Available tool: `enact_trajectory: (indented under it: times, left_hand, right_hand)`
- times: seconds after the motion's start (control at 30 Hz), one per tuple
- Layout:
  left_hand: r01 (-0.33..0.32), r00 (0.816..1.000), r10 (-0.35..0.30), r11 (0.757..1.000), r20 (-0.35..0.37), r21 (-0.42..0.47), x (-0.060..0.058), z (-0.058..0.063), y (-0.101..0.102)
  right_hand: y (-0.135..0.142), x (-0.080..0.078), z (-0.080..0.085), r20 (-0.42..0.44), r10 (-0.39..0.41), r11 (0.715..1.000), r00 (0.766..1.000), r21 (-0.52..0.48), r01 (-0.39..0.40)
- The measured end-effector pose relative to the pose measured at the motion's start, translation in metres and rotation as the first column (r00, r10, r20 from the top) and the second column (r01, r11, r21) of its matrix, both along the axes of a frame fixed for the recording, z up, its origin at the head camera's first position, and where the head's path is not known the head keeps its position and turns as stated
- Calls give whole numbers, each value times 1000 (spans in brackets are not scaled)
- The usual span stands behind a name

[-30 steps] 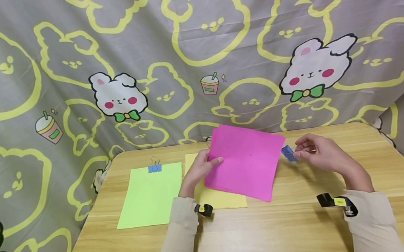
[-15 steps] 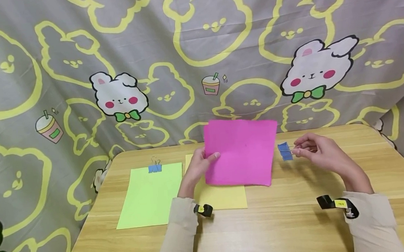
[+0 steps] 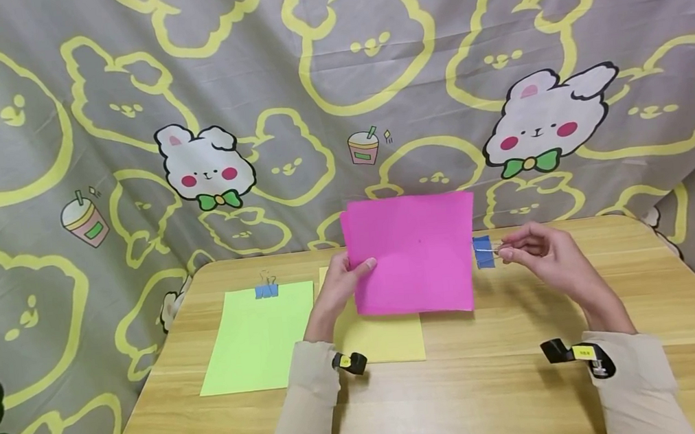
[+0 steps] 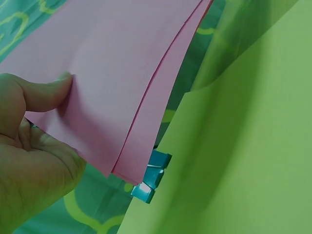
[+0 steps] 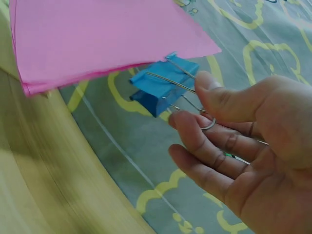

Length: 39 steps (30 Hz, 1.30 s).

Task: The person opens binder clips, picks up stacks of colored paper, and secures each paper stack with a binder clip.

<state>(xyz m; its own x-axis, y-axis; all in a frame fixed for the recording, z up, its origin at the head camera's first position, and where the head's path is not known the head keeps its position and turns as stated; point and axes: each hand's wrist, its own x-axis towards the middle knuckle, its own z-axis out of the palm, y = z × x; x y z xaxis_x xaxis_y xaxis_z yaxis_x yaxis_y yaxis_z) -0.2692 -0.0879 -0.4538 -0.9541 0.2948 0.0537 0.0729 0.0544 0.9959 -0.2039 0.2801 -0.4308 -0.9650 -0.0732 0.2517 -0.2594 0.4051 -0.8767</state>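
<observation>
Magenta paper sheets (image 3: 413, 252), several layers slightly offset, are held up above the table by my left hand (image 3: 342, 283), thumb in front. My right hand (image 3: 540, 255) pinches the wire handles of a blue binder clip (image 3: 483, 252) between thumb and fingers. In the right wrist view the clip (image 5: 163, 85) has its mouth spread toward the edge of the magenta sheets (image 5: 92, 39). I cannot tell whether the edge lies inside the mouth. Partly hidden behind the sheets is yellow paper (image 3: 389, 341) on the table.
Green paper (image 3: 259, 342) lies at the left with a blue binder clip (image 3: 266, 291) on its top edge. Another blue clip (image 4: 152, 176) shows at the yellow paper's edge in the left wrist view. A patterned curtain (image 3: 286, 77) hangs behind the wooden table (image 3: 463, 400).
The magenta sheets have turned from slanted to nearly level and risen slightly. My right hand has moved the clip left to their right edge, its mouth now spread.
</observation>
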Motion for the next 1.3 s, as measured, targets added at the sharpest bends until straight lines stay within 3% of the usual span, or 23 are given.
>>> enact_trajectory:
  times: [0.2, 0.4, 0.5, 0.73, 0.93, 1.3]
  left_hand:
    - [-3, 1000, 4, 1000, -5, 19, 2, 3, 3]
    - [13, 1000, -13, 1000, -7, 26, 5, 5, 7]
    - [6, 1000, -6, 1000, -5, 26, 4, 3, 7]
    - [-25, 1000, 25, 999, -18, 33, 3, 3, 6]
    - [-35, 999, 35, 999, -18, 28, 7, 5, 10]
    - [-27, 999, 27, 999, -18, 20, 9, 7, 20]
  right_hand:
    - [-4, -2, -1, -11, 36, 993, 999, -116, -37]
    - [-6, -2, -5, -13, 61, 985, 998, -163, -62]
    - [-3, -1, -5, -14, 54, 986, 998, -157, -55]
    - [10, 4, 2, -28, 18, 966, 999, -259, -25]
    - [4, 2, 3, -43, -8, 970, 999, -245, -3]
    - [-4, -1, -4, -48, 35, 972, 998, -232, -45]
